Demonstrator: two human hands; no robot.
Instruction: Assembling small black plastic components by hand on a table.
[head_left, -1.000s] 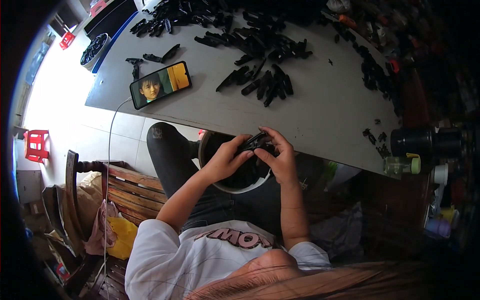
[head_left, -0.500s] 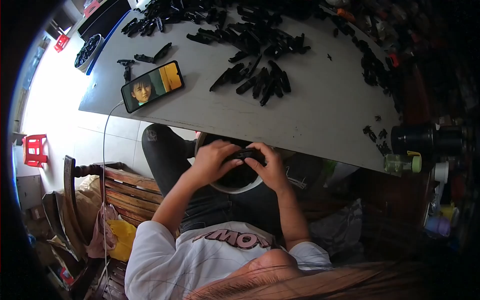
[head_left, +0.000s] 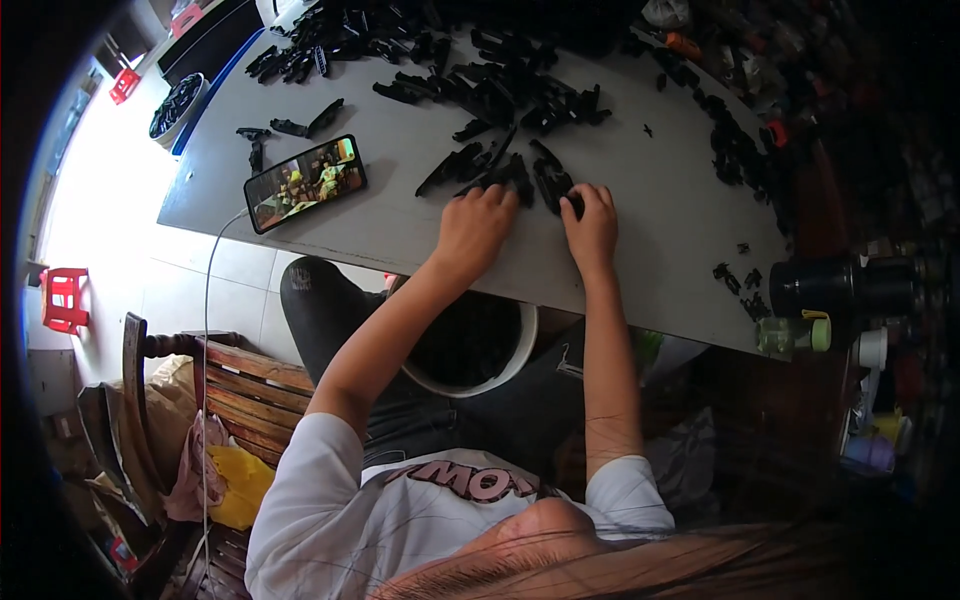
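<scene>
Both my hands reach over the near part of the grey table (head_left: 400,215). My left hand (head_left: 476,230) is closed at the edge of a small group of black elongated plastic parts (head_left: 450,172), its curled fingertips on one of them and partly hidden. To its right, my right hand (head_left: 593,225) pinches a dark plastic part (head_left: 574,204) between thumb and fingers, beside other black parts (head_left: 548,172). Below the table edge, between my legs, a white-rimmed bucket (head_left: 530,345) holds a dark mass of parts.
A phone (head_left: 306,184) playing a video lies at left, its white cable (head_left: 208,330) hanging off the table edge. Larger heaps of black parts (head_left: 350,40) spread across the back. A green-lidded bottle (head_left: 790,335) and black flask (head_left: 820,285) stand at right. A wooden bench (head_left: 255,385) is at left.
Both hands have moved from above the bucket up onto the table among the black parts. The black part they held together there is no longer in them. The phone's picture has changed.
</scene>
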